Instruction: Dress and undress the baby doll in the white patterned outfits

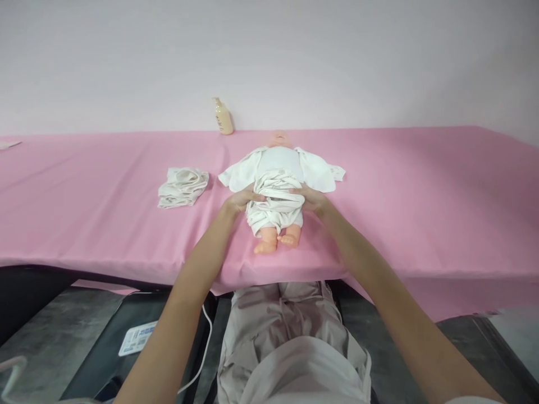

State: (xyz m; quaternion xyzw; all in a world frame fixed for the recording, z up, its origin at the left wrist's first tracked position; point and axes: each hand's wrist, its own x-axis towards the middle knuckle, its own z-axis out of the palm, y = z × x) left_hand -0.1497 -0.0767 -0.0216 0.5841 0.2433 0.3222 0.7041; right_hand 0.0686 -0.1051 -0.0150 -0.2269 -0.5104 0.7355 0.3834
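Note:
A baby doll (266, 241) lies on its back on a pink cloth, feet toward me. It wears a white top (280, 160) with the sleeves spread to both sides. Bunched white pants (275, 216) cover its hips and upper legs, leaving the lower legs and feet bare. My left hand (247, 197) grips the pants at the left side of the waist, thumb on top of the fabric. On the opposite side my right hand (310, 198) grips the same waistband, its thumb also over the cloth. Most of the other fingers are hidden beside and under the fabric.
A crumpled white cloth (183, 187) lies left of the doll. A pale yellow pump bottle (224, 118) stands by the wall. The pink-covered table (421, 224) ends just before my lap. A dark chair (126, 325) with a white cable (208, 342) is at lower left.

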